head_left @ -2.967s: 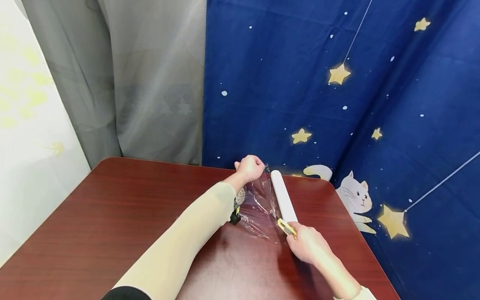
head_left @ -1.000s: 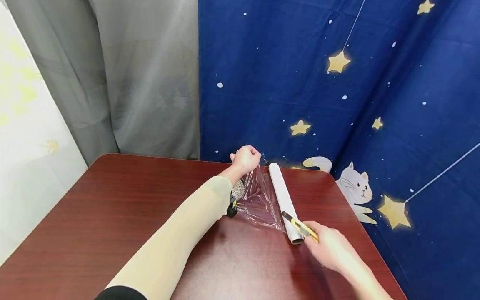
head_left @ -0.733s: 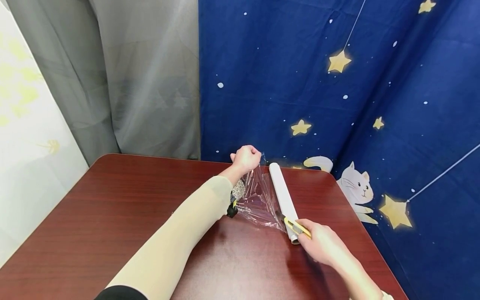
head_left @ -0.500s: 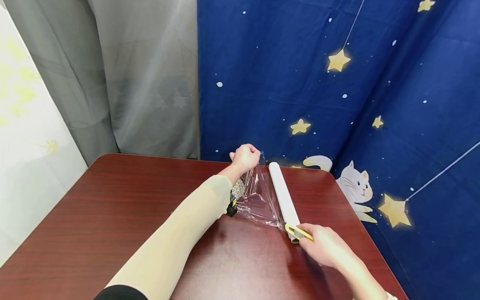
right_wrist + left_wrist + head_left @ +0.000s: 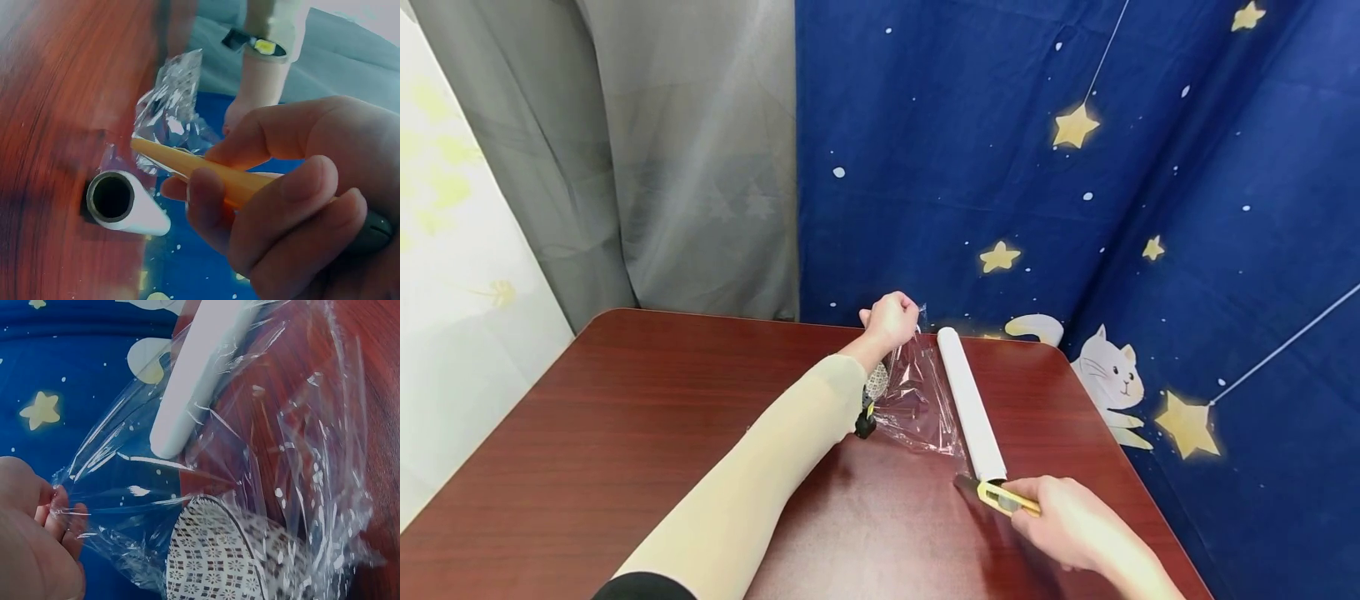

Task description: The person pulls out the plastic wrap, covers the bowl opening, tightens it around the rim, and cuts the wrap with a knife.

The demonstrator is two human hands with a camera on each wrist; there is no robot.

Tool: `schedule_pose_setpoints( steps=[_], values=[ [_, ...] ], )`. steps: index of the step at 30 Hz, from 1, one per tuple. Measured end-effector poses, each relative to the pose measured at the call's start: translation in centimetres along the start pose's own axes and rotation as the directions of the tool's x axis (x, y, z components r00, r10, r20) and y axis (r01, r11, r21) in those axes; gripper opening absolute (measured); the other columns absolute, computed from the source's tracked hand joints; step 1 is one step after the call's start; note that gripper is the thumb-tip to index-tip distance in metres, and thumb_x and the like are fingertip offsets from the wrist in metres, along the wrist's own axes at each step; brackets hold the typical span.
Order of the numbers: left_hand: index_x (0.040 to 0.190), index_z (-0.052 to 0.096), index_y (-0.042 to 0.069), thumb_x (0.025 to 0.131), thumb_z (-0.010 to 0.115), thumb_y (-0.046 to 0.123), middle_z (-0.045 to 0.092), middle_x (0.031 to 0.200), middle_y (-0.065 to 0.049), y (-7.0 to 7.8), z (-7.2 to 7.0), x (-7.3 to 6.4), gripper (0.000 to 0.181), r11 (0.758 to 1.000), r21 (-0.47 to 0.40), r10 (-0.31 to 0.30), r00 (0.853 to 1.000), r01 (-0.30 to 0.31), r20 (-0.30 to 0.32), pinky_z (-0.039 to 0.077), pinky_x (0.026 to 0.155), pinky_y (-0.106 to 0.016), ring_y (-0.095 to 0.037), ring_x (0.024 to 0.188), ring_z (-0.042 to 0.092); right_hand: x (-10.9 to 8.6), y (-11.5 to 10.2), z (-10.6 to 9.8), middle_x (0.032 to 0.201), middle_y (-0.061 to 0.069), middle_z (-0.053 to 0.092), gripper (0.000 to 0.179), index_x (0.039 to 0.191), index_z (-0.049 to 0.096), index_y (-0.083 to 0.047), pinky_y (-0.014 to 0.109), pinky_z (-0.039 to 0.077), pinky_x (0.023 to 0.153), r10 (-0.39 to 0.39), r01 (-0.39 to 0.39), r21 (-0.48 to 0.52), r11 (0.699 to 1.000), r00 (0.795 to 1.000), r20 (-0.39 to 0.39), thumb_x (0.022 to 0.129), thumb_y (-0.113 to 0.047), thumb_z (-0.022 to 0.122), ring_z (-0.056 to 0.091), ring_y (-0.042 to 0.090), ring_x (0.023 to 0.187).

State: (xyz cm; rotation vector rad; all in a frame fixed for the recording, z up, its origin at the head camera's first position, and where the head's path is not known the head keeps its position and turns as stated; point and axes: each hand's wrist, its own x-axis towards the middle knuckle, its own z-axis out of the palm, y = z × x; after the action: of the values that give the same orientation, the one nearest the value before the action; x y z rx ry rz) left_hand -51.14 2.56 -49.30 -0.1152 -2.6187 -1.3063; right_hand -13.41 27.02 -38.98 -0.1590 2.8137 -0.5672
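The clear film (image 5: 917, 408) spreads, crinkled, from the raised left hand (image 5: 889, 319) down along the left side of the white roll (image 5: 972, 400), its near corner hanging close by the roll's near end. The left hand pinches the film's far edge between thumb and fingertips, while the right hand (image 5: 1067, 521) has its fingers curled round a yellow cutter (image 5: 1009, 500), whose dark blade (image 5: 966, 483) points left just past the roll's open near end. A patterned round thing (image 5: 212, 556) lies close by the film beneath the left forearm; whether the two touch cannot be told. The step in hand looks like slitting the film free along the roll, and with the blade at the near end, that cut seems close to done, though the pictures do not settle whether every strand has parted. The next move would seem to call for checking that near corner, keeping the blade clear of the film and lifting the sheet without letting it cling to itself. Under all this lies the reddish-brown table (image 5: 662, 450), with a blue star-patterned curtain (image 5: 910, 167) behind
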Motion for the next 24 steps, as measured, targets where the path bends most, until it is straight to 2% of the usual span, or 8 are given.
schedule_pose_setpoints(
  steps=[2,6,9,10,12,13,18,24],
  values=[
    [0.091,0.073,0.03,0.101,0.053,0.036,0.075,0.088,0.011,0.3,-0.4,-0.3,0.024,1.0,0.011,0.008,1.0,-0.008,0.001,0.035,0.099,-0.056,-0.02,0.097,0.069,-0.5,0.0,-0.3,0.069,-0.002,0.06,0.036,0.128,0.078,-0.019,0.032,0.044,0.043,-0.007,0.007,0.003,1.0,1.0,0.016,0.093,-0.016,0.073,0.053,0.016,0.04],
    [0.115,0.08,0.022,0.101,0.057,0.031,0.083,0.109,0.005,3.7,-3.7,-3.9,0.028,0.998,0.056,0.013,0.999,-0.015,0.045,0.034,0.103,-0.058,-0.023,0.111,0.072,-1.1,-0.1,-0.8,0.069,-0.001,0.06,0.034,0.13,0.075,-0.021,0.033,0.043,0.043,0.026,-0.026,0.015,1.0,1.0,-0.002,0.096,-0.017,0.071,0.055,0.017,0.041],
    [0.137,0.075,0.017,0.104,0.06,0.028,0.08,0.13,0.0,6.5,-6.8,-7.1,0.038,0.999,0.05,0.016,0.993,-0.021,0.113,0.032,0.114,-0.057,-0.024,0.127,0.07,-1.1,-0.2,-0.9,0.067,0.0,0.059,0.027,0.123,0.075,-0.023,0.034,0.044,0.044,0.061,-0.06,0.029,0.998,0.997,-0.04,0.097,-0.018,0.07,0.056,0.018,0.04],
    [0.14,0.073,0.016,0.105,0.059,0.029,0.079,0.134,-0.001,6.6,-7.2,-7.3,0.04,0.999,0.035,0.027,0.991,-0.031,0.127,0.031,0.115,-0.057,-0.025,0.129,0.069,-1.0,-0.2,-0.9,0.065,0.0,0.059,0.025,0.12,0.074,-0.023,0.033,0.044,0.045,0.068,-0.066,0.033,0.997,0.996,-0.051,0.096,-0.018,0.07,0.056,0.018,0.04],
    [0.146,0.07,0.013,0.107,0.057,0.028,0.075,0.142,-0.005,7.3,-8.2,-8.6,0.043,0.999,0.032,0.035,0.99,-0.04,0.139,0.03,0.119,-0.056,-0.026,0.136,0.066,-0.9,-0.3,-0.7,0.064,0.0,0.059,0.02,0.115,0.074,-0.024,0.033,0.044,0.046,0.084,-0.081,0.043,0.996,0.994,-0.068,0.096,-0.019,0.07,0.057,0.019,0.041],
    [0.15,0.067,0.011,0.109,0.057,0.027,0.071,0.149,-0.008,7.8,-8.8,-9.2,0.044,0.999,0.033,0.022,0.987,-0.028,0.162,0.029,0.122,-0.056,-0.028,0.142,0.063,-0.8,-0.3,-0.7,0.064,0.0,0.058,0.018,0.113,0.074,-0.024,0.033,0.043,0.047,0.092,-0.089,0.048,0.995,0.993,-0.074,0.096,-0.02,0.07,0.057,0.019,0.042],
    [0.149,0.066,0.008,0.111,0.055,0.026,0.071,0.149,-0.011,7.6,-9.7,-10.1,0.043,0.998,0.039,0.033,0.986,-0.04,0.162,0.03,0.122,-0.057,-0.03,0.142,0.062,-0.5,-0.4,-0.4,0.063,0.001,0.058,0.017,0.114,0.072,-0.024,0.033,0.042,0.047,0.117,-0.107,0.108,0.988,0.989,-0.092,0.098,-0.02,0.068,0.056,0.02,0.046],
    [0.144,0.069,0.008,0.109,0.057,0.028,0.075,0.141,-0.011,5.6,-11.2,-10.3,0.042,0.999,0.018,0.033,0.985,-0.036,0.167,0.03,0.122,-0.06,-0.032,0.136,0.065,0.0,-0.4,-0.2,0.064,0.001,0.059,0.014,0.113,0.071,-0.023,0.034,0.048,0.051,0.116,-0.095,0.164,0.982,0.985,-0.129,0.1,-0.02,0.067,0.061,0.021,0.048]
  ],
)
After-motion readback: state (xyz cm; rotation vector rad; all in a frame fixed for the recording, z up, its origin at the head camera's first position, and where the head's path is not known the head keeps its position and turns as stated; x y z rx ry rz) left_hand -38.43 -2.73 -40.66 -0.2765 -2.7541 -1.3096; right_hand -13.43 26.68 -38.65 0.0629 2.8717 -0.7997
